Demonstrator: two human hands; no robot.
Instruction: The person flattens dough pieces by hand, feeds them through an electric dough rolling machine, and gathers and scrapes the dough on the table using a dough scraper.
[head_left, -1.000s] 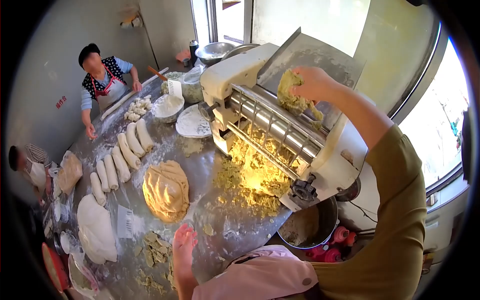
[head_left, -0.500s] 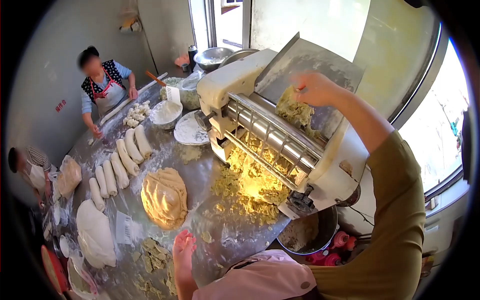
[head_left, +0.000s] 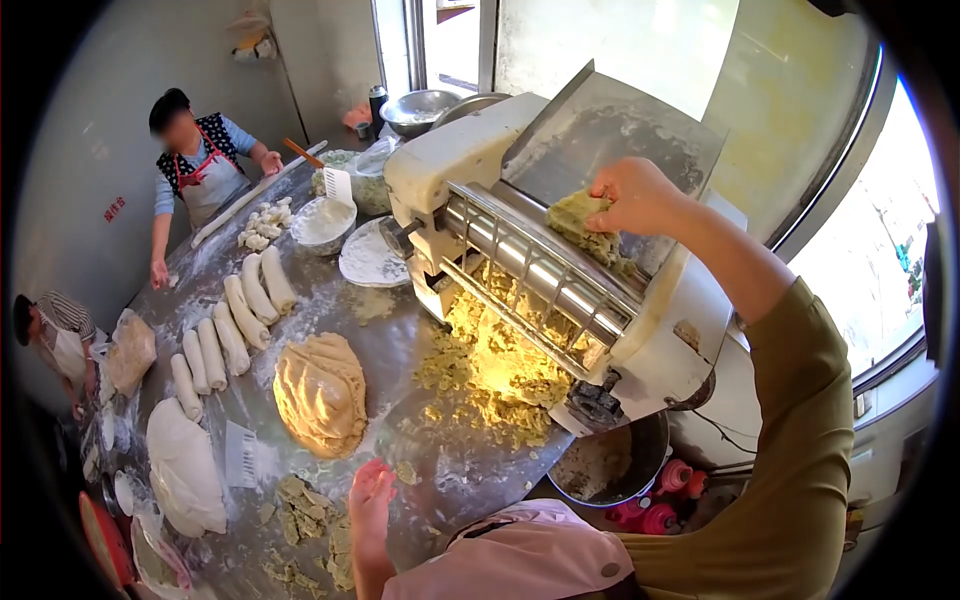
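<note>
My right hand pinches a lump of yellow-green dough just above the steel rollers of the white dough machine. Crumbly yellow dough lies in a heap below the rollers on the metal table. Near the table's front edge my left hand is held low with its fingers apart and nothing in it. A large smooth tan dough mound sits beyond my left hand, and flat greenish dough scraps lie to its left.
White dough rolls line the table's left side, near a white dough slab and a scraper. Flour bowls stand left of the machine. A metal pot is below its right end. Two people work at the far left.
My right hand has lowered the dough lump closer to the rollers, and the lump looks more bunched. My left hand has barely moved. The view has shifted slightly.
</note>
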